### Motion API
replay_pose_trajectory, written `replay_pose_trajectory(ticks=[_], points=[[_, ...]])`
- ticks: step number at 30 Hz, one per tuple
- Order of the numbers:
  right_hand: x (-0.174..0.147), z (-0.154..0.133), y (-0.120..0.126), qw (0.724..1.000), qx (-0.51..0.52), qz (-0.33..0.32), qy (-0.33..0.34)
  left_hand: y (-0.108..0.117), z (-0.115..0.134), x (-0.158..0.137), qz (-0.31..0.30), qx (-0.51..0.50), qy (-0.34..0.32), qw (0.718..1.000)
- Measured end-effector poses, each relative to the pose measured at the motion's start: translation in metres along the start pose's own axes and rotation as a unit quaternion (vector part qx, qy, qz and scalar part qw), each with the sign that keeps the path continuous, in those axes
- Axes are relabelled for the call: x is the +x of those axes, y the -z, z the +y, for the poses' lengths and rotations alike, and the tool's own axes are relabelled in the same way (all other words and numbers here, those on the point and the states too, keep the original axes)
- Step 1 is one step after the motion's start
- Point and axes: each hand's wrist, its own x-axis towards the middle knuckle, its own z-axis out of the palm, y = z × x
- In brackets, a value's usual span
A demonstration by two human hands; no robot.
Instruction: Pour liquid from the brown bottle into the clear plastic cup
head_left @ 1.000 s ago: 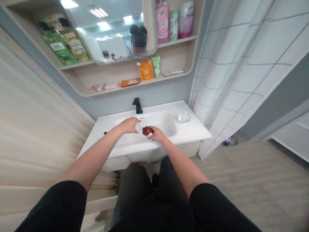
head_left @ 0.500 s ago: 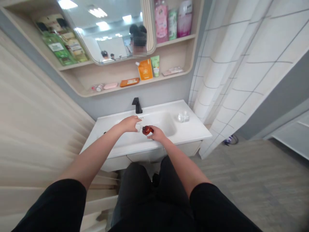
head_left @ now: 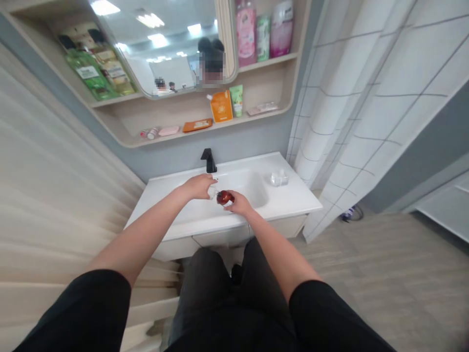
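Note:
Over the white sink basin (head_left: 252, 188), my right hand (head_left: 241, 203) is wrapped round a brown bottle (head_left: 224, 197) with a white label. The bottle is tilted, its neck toward my left hand (head_left: 199, 186). That hand is closed on a small clear container (head_left: 212, 192), held close against the bottle's mouth. Whether the two touch, and whether liquid flows between them, I cannot make out. Behind both hands stands the black faucet (head_left: 208, 160).
A clear box with white contents (head_left: 279, 178) sits on the counter's right side. Above hangs a mirror cabinet (head_left: 172, 44) whose shelves hold several bottles, an orange pouch (head_left: 222, 106), a green tube (head_left: 236, 100) and a pink soap bar (head_left: 169, 131). Curtains (head_left: 73, 161) flank the left side.
Both hands stay nearly in place over the basin, still holding the bottle and the clear container. The view has shifted very slightly.

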Motion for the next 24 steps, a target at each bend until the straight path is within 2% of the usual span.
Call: replay_pose_trajectory(ticks=[24], points=[[-0.002, -0.011, 0.004, 1.000, -0.028, 0.004, 0.006, 0.017, 0.014, 0.006, -0.020, 0.045, -0.032, 0.998]])
